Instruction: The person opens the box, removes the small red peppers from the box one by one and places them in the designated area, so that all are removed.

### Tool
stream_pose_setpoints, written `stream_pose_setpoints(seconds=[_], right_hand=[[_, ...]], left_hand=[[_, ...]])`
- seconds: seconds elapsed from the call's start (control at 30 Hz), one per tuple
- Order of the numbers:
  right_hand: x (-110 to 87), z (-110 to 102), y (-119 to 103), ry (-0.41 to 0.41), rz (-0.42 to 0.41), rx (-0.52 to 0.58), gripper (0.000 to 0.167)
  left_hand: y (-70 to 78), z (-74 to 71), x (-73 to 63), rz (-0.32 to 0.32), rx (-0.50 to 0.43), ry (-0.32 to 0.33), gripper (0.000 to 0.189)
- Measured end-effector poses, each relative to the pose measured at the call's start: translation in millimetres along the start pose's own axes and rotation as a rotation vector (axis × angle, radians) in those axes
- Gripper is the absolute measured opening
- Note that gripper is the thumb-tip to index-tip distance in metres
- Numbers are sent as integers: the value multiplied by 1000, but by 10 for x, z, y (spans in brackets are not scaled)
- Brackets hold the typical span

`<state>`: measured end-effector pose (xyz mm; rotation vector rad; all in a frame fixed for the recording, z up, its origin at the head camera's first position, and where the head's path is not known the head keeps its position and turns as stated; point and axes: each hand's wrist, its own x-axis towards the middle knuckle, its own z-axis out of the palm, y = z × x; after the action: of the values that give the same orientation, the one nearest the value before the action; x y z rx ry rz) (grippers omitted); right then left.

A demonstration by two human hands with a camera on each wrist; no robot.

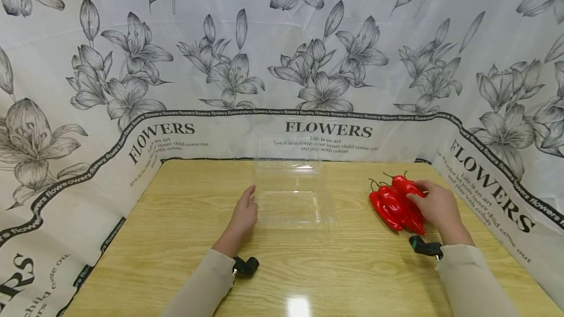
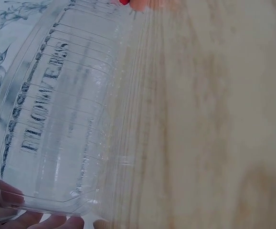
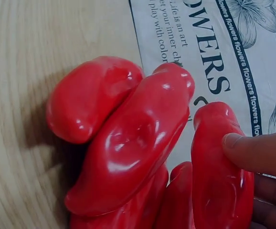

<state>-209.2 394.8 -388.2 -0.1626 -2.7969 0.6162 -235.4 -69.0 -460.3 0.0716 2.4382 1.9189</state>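
Note:
A clear plastic box (image 1: pixel 288 209) with its hinged lid raised stands on the table. At its left side is my left hand (image 1: pixel 244 212). In the left wrist view, the thumb (image 2: pixel 4 191) and fingers of that hand pinch the edge of the clear plastic. On the right lies a pile of glossy red peppers (image 1: pixel 387 204), some with thin curved stems. My right hand (image 1: pixel 440 207) grips one red pepper (image 3: pixel 221 186) of the pile between thumb and fingers. Other peppers (image 3: pixel 133 138) lie right beside it; the fingers' far parts are hidden behind the gripped one.
The wood-grain table (image 1: pixel 291 268) meets a white flower-printed cloth (image 1: pixel 308 62) at its back and sides. Black devices (image 1: pixel 425 246) are worn on both wrists. A bright reflection shows near the table's front.

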Motion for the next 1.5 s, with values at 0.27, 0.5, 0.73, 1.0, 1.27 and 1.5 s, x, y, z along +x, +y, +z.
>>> stream_pose_setpoints(seconds=[0.27,0.5,0.73,1.0,1.27,1.5], right_hand=[[-18,50,41,-25,12,-10,47],[-5,101,94,-42,1,-23,46],[6,159,132,-40,-5,-40,45],[-7,155,161,-43,-21,-45,48],[-15,131,143,-48,-30,-33,48],[-10,113,107,-58,-11,-42,50]], left_hand=[[-7,6,-1,-1,-7,2,53],[-37,12,14,-6,7,5,52],[-46,13,16,-5,8,2,53],[-54,15,26,-6,6,1,53],[-21,4,7,-10,-8,-12,54],[8,-8,-1,-5,-17,-18,54]])
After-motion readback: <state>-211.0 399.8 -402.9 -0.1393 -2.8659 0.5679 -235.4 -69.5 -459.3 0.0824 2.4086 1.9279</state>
